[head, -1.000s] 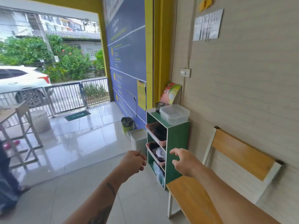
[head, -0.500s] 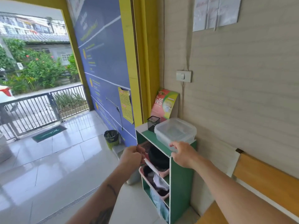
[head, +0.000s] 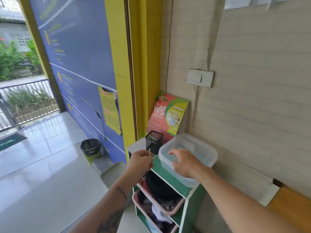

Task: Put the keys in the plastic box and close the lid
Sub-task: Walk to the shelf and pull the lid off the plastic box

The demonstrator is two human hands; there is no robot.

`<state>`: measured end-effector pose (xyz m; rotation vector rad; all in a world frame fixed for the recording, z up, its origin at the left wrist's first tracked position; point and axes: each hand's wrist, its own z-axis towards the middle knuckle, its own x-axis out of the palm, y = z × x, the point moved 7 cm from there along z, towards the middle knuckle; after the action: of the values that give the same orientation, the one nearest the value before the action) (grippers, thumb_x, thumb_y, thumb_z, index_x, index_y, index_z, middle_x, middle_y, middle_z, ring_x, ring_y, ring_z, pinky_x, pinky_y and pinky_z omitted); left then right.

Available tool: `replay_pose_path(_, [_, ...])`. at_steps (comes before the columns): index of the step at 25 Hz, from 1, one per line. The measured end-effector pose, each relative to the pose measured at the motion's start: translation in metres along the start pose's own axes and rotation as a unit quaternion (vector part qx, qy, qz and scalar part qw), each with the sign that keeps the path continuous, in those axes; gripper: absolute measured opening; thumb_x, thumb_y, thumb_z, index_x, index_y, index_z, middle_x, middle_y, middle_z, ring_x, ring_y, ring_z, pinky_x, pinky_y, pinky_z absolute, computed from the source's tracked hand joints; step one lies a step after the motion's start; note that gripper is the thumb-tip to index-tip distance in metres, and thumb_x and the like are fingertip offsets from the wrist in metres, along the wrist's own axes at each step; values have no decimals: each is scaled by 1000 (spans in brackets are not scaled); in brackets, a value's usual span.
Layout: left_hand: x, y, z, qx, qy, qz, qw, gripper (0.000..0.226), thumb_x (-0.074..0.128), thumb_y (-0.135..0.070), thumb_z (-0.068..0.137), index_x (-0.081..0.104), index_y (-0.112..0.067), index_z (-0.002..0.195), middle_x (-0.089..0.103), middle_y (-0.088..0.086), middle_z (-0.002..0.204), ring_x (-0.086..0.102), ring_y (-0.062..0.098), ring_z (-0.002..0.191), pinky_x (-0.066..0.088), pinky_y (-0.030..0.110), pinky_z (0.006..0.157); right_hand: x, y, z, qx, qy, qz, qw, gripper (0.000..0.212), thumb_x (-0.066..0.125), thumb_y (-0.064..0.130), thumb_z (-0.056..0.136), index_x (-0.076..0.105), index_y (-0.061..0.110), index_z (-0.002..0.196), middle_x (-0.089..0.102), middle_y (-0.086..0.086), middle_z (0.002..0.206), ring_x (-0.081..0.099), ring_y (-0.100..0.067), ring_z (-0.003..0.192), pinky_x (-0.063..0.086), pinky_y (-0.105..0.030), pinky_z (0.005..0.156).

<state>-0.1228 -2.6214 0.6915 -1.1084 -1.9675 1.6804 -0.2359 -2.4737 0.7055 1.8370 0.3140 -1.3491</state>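
Observation:
A clear plastic box [head: 200, 148] with its lid on stands on top of a green shelf unit [head: 193, 197] against the wall. My right hand [head: 185, 163] rests on the lid's near left edge, fingers spread over it. My left hand [head: 140, 163] hovers just left of the box, closed around the keys [head: 149, 152]; only a thin metal piece sticks up above the fingers.
A black mesh pen cup [head: 154, 142] and a red and green sign [head: 168, 117] stand behind the box. Pink baskets [head: 175, 210] of clothes fill the shelves below. A small bin [head: 90, 148] sits on the floor to the left, a wooden bench [head: 289, 204] to the right.
I have come closer to the shelf. My right hand has moved up from the shelf's front onto the box lid, and my left hand has risen to the level of the shelf top.

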Motion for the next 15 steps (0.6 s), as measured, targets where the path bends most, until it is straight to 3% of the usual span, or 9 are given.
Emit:
replay_pose_path(4, [-2,15,78,-4,28,56,998,10,62,-8,82,66,-17,82,69,10,70,65,21,61,59,37,71,18,-7,43,59,-2,-9,998,50,47,18,96,46,22,145,45,-2,151,44,-23,137,40,-41,111])
replay_pose_path(9, [8,31,144,-7,42,149,988,10,65,-14,75,67,-23,77,72,6,80,66,23,70,53,30,63,30,-11,71,114,-26,-46,992,47,47,21,95,49,23,141,50,-4,143,43,-28,132,40,-47,109])
replay_pose_path(15, [37,55,166,-14,80,208,975,16,60,-9,75,67,-22,79,69,4,87,63,25,84,51,33,71,34,-9,80,133,-42,-80,987,45,50,24,94,49,22,139,50,-4,137,43,-30,126,40,-46,105])
